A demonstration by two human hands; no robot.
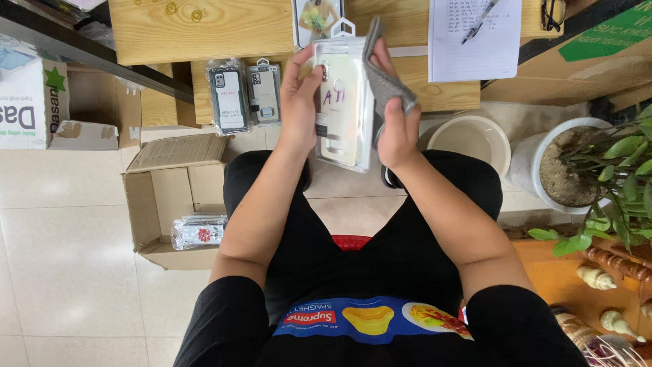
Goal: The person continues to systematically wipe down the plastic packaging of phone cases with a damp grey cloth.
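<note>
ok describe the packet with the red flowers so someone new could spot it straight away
Start at the open cardboard box on the tiled floor, left of the seated person's knee. Inside, at its right end, lies a clear plastic packet. Unlike the dark packets on the wooden bench, it has red flowers.

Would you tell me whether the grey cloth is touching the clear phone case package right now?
Touching. The head view shows the right hand pressing the grey cloth against the edge of the clear phone case package, which the left hand grips.
</note>
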